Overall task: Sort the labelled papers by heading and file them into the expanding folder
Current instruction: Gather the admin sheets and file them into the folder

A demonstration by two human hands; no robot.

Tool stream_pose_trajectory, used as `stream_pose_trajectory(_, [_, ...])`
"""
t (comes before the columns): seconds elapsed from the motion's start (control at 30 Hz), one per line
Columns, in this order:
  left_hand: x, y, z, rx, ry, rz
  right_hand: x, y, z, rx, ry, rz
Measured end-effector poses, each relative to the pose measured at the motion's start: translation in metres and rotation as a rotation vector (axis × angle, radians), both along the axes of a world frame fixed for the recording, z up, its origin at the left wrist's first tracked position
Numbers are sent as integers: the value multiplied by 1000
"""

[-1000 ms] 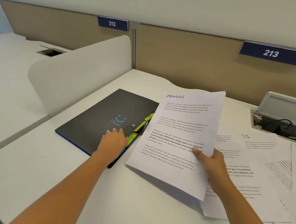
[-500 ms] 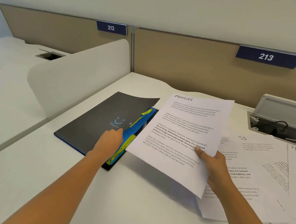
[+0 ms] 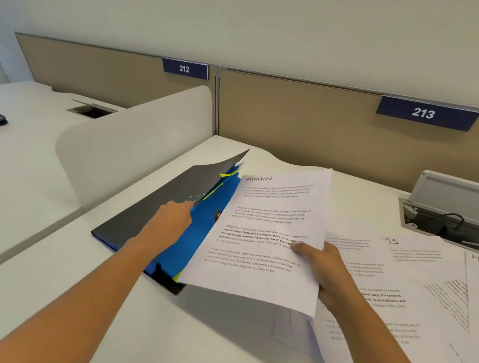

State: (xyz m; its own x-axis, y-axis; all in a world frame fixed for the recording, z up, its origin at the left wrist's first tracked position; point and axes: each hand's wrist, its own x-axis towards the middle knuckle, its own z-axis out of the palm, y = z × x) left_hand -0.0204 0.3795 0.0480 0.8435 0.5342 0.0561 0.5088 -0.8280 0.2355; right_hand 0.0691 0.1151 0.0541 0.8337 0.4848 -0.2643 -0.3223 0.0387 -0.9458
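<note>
Broadly, the white desk (image 3: 157,335) carries everything. At its right, a spread of loose white printed papers (image 3: 398,286) runs off the frame edge; one heading reads HR, the others are blurred or covered. Left of them lies the black expanding folder with blue pockets (image 3: 152,210), its cover raised and its near right corner hidden by the white sheet headed ADMIN (image 3: 264,272), which is held above the desk beside the pockets. The left hand (image 3: 172,218) grips the cover's edge, fingertips tucked out of sight. The right hand (image 3: 323,273) pinches the sheet's right edge, thumb on top, fingers hidden beneath.
</note>
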Motion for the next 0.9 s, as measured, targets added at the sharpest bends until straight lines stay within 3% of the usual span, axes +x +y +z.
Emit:
stream_pose_trajectory(0.17, [-1, 8, 4, -71, -74, 13, 3, -1, 18, -6, 35, 60])
stream_pose_trajectory(0.3, [-1, 10, 8, -117, -96, 18, 16, -15, 41, 24, 53, -69])
stream_pose_trajectory(0.43, [-3, 8, 7, -140, -114, 7, 17, -22, 57, -62, 15, -51])
stream_pose_trajectory(0.73, [-10, 10, 11, -172, -149, -73, 1, 6, 20, -240, -115, 91])
stream_pose_trajectory(0.9, [-10, 3, 11, -37, -24, -82, -6, 30, 12, -253, -186, 83])
